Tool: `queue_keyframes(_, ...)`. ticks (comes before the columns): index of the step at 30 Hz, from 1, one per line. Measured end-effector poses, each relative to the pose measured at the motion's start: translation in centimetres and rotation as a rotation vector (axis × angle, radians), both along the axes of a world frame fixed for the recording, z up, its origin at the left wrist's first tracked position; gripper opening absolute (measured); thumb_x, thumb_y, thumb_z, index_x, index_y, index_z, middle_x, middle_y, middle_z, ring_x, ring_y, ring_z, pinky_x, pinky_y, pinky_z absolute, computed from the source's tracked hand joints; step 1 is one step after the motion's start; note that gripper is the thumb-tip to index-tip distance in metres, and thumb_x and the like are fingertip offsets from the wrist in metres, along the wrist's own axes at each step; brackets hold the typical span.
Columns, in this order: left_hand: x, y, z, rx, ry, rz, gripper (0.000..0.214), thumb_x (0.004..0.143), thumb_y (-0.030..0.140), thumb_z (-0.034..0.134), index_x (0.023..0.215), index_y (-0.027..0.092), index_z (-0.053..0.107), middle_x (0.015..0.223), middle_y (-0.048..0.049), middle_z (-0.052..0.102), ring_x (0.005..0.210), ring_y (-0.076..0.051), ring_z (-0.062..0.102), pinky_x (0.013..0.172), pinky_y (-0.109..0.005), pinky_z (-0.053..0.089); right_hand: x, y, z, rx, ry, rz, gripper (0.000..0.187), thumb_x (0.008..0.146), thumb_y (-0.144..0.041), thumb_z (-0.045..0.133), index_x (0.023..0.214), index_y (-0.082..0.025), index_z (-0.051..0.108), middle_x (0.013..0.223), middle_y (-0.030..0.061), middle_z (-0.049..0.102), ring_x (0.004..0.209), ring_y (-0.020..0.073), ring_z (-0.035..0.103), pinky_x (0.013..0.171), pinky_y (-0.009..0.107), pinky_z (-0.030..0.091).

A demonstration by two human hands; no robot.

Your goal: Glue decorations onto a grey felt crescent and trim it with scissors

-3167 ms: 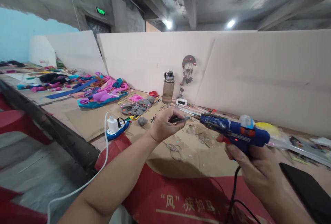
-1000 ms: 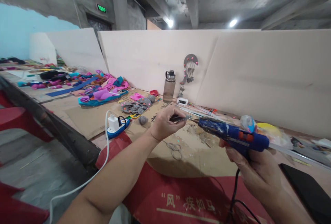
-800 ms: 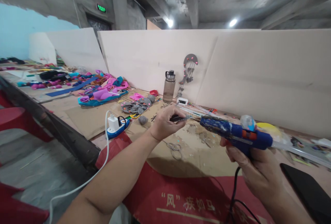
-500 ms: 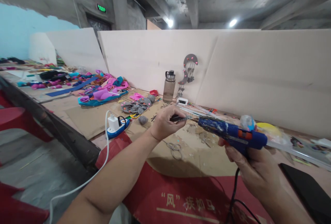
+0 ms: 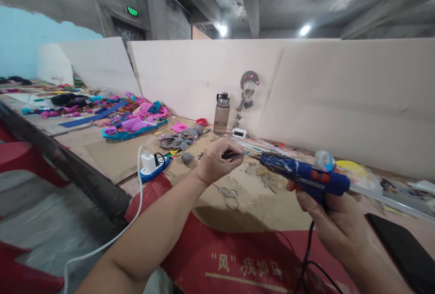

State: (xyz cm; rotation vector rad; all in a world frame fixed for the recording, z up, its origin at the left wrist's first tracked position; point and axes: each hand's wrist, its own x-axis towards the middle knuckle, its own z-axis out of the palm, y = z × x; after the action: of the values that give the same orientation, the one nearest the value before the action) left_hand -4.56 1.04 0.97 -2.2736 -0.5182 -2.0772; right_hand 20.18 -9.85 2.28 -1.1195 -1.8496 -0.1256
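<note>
My right hand is wrapped round the handle of a blue hot glue gun, with a clear glue stick running out of its back end. The gun's nozzle points left and meets, or nearly meets, a small dark grey piece. Pinched between thumb and fingers of my left hand, that piece is mostly hidden, and its exact kind does not show. Below the hands, a loop of grey yarn and scissors lie on the brown cardboard.
A water bottle stands by the white board, where grey moon-shaped hangings hang. Grey felt pieces, a yarn ball and a power strip lie left. A black phone-like slab rests right; the gun's cord hangs below.
Almost nothing differs. Both hands keep their hold and stay nearly in place; the view has shifted very slightly.
</note>
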Motion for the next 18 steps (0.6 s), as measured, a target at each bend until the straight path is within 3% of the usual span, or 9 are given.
queue_keyframes(10,0.1,-0.2,-0.2,-0.064,0.006,-0.023,0.013,0.075,0.015,0.072,0.079,0.02,0.061,0.078,-0.0041,0.073,0.074,-0.014,0.071,0.069,-0.026,0.056,-0.3,0.0,0.1,0.015,0.009,-0.007,0.021,0.09,-0.041,0.056,0.088,-0.025,0.07,0.069,0.001,0.07,0.053,0.0168,0.06,0.051,0.028,0.047)
queue_keyframes(14,0.6,-0.6,0.3,-0.305,-0.127,-0.152,0.017,0.078,0.025,0.074,0.078,0.019,0.057,0.079,-0.0057,0.074,0.074,-0.014,0.071,0.066,-0.025,0.057,-0.4,0.0,0.1,-0.007,0.021,-0.012,0.024,0.09,-0.043,0.055,0.087,-0.024,0.07,0.069,0.0019,0.07,0.053,0.0171,0.059,0.051,0.029,0.047)
queue_keyframes(18,1.2,-1.3,1.3,-0.718,-0.236,-0.472,0.03,0.08,0.035,0.075,0.082,0.019,0.049,0.071,-0.0032,0.073,0.061,-0.014,0.069,0.055,-0.023,0.053,-0.5,0.1,0.0,-0.073,0.075,-0.043,0.028,0.091,-0.047,0.054,0.087,-0.023,0.068,0.069,0.0018,0.067,0.056,0.0169,0.058,0.054,0.03,0.046)
